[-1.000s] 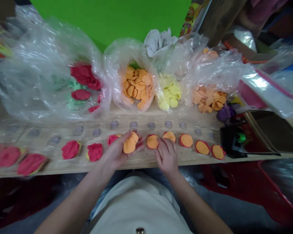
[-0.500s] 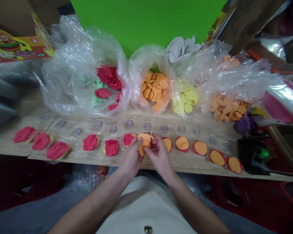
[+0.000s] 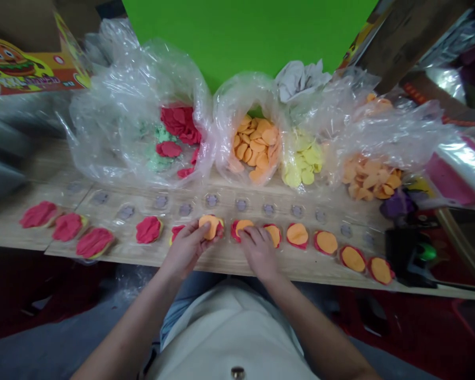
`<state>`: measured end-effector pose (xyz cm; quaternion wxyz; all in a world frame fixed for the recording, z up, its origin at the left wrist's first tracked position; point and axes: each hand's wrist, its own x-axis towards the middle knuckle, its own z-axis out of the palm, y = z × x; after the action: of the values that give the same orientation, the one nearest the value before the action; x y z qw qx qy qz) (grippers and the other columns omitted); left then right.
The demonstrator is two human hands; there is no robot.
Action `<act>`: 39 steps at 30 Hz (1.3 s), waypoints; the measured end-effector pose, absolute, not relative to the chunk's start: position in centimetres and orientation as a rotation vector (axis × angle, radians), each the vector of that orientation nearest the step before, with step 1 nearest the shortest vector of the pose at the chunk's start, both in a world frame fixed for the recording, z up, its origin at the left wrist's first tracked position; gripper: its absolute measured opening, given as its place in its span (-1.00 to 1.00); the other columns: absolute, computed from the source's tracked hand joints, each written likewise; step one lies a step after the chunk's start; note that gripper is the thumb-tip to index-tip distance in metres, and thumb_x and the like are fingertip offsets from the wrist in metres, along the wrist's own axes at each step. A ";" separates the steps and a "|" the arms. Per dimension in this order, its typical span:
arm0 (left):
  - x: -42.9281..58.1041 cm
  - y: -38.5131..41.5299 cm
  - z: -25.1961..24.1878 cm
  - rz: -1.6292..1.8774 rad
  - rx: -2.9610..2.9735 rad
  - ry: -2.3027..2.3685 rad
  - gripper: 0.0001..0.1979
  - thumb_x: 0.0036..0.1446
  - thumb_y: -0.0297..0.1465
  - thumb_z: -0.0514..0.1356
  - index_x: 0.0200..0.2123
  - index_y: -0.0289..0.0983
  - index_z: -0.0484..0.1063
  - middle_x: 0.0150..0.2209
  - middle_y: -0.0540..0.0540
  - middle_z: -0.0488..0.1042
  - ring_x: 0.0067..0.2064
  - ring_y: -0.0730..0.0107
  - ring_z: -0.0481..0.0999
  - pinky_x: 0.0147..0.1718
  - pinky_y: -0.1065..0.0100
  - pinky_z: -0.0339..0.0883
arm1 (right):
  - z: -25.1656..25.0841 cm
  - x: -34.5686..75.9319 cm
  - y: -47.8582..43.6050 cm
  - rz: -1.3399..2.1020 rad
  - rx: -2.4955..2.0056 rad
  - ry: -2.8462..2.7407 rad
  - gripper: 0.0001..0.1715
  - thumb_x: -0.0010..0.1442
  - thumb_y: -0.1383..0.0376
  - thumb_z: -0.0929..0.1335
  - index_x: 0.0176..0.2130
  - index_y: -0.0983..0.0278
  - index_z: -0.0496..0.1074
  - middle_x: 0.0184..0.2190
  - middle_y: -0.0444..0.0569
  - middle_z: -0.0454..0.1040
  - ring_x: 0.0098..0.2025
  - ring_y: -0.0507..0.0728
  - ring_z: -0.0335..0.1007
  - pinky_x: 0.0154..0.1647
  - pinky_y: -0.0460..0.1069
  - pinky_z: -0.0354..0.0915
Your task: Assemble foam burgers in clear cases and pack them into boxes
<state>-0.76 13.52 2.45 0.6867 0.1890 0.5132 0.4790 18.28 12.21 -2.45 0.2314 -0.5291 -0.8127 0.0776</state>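
My left hand (image 3: 187,246) is closed on a small stack of orange discs (image 3: 209,227), held just above a red piece in the front row. My right hand (image 3: 257,248) rests palm down on the wooden board (image 3: 229,258), its fingertips pressing an orange disc (image 3: 243,226) onto a red piece. To the right run several red pieces topped with orange discs (image 3: 326,241). To the left lie bare red pieces (image 3: 148,229). A row of small grey parts (image 3: 241,204) under clear film lies behind them.
Clear plastic bags stand behind the board: red and green pieces (image 3: 174,134), orange discs (image 3: 255,142), yellow discs (image 3: 303,161), more orange ones (image 3: 368,179). A black tool with a green knob (image 3: 414,256) sits at the right. A printed burger box (image 3: 27,68) is at far left.
The hands were together on the stack half a second ago. Now they have parted: the right one has laid a disc on a red piece, the left has moved left with the stack.
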 end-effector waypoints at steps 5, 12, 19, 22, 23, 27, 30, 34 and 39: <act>-1.1 12.3 3.0 0.991 0.567 1.226 -0.66 -0.04 -0.30 0.26 -0.14 -0.23 0.40 -0.18 -0.06 0.45 -0.27 0.48 0.44 -0.31 0.48 0.33 | -2.2 19.1 9.5 0.272 -1.259 -2.254 -0.56 0.20 0.38 0.20 0.08 0.21 0.27 -0.06 0.02 0.40 0.04 0.17 0.23 0.04 0.15 0.19; -2.4 12.2 3.0 0.757 0.990 1.405 -0.68 -0.01 -0.23 0.19 -0.19 -0.26 0.43 -0.42 -0.01 0.41 -0.46 0.47 0.35 -0.53 0.49 0.23 | -1.5 19.4 11.0 0.127 -1.656 -2.017 -0.66 0.17 0.24 0.26 -0.05 0.24 0.38 -0.05 0.11 0.35 0.02 0.27 0.18 0.01 0.23 0.17; -2.9 11.2 1.6 0.738 1.095 1.411 -0.66 0.01 -0.24 0.17 -0.13 -0.24 0.41 -0.38 -0.02 0.39 -0.44 0.43 0.33 -0.51 0.46 0.23 | -2.6 18.0 11.3 0.008 -1.756 -2.147 -0.63 0.17 0.24 0.28 -0.01 0.22 0.35 0.11 0.11 0.22 0.15 0.35 0.01 0.04 0.28 0.06; -2.8 11.3 1.8 0.753 1.092 1.391 -0.68 0.03 -0.25 0.16 -0.13 -0.23 0.41 -0.34 -0.03 0.40 -0.41 0.43 0.33 -0.48 0.46 0.24 | -2.4 18.2 11.0 0.038 -1.754 -2.153 -0.61 0.18 0.23 0.27 0.03 0.19 0.32 0.14 0.11 0.19 0.16 0.37 -0.01 0.03 0.32 0.05; -2.7 11.3 1.9 0.763 1.065 1.372 -0.68 0.02 -0.26 0.17 -0.13 -0.23 0.41 -0.32 -0.04 0.41 -0.39 0.42 0.34 -0.46 0.46 0.25 | -2.2 18.3 11.0 0.059 -1.750 -2.132 -0.59 0.18 0.23 0.27 0.04 0.19 0.31 0.13 0.12 0.20 0.16 0.37 0.00 0.03 0.32 0.04; -2.3 11.6 2.6 0.797 0.902 1.275 -0.66 0.00 -0.29 0.20 -0.12 -0.26 0.40 -0.25 -0.08 0.45 -0.29 0.39 0.40 -0.38 0.44 0.30 | -0.8 17.4 11.2 0.360 -1.648 -1.892 -0.53 0.15 0.18 0.29 0.06 0.23 0.28 0.01 0.13 0.31 0.05 0.28 0.16 0.02 0.23 0.14; -2.0 11.7 3.1 0.845 0.851 1.186 -0.65 -0.04 -0.33 0.24 -0.12 -0.27 0.40 -0.19 -0.10 0.47 -0.19 0.34 0.43 -0.27 0.40 0.32 | 0.1 15.4 11.7 1.005 -1.520 -1.616 -0.58 0.09 0.12 0.32 -0.07 0.24 0.36 -0.25 0.01 0.45 -0.24 0.14 0.35 -0.22 0.07 0.32; -2.3 11.8 3.2 0.910 0.844 1.183 -0.59 -0.08 -0.34 0.27 -0.11 -0.31 0.37 -0.16 -0.14 0.46 -0.17 0.31 0.45 -0.20 0.32 0.34 | 0.7 13.5 13.2 1.696 -1.319 -1.288 -0.71 0.01 0.12 0.36 -0.30 0.27 0.39 -0.46 -0.12 0.42 -0.48 0.02 0.30 -0.53 -0.08 0.26; -4.5 12.1 2.0 0.897 1.015 1.481 -0.61 0.00 -0.25 0.19 -0.12 -0.35 0.34 -0.30 -0.11 0.46 -0.37 0.38 0.46 -0.38 0.32 0.37 | 0.7 13.2 15.1 1.111 -1.425 -1.662 -0.81 0.13 0.23 0.30 -0.25 0.26 0.40 -0.37 -0.08 0.43 -0.36 0.06 0.30 -0.33 -0.02 0.28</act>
<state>-4.51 12.07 2.01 0.5372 0.4265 0.6224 0.3769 13.17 15.12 0.72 0.3364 -0.5467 -0.6375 0.4260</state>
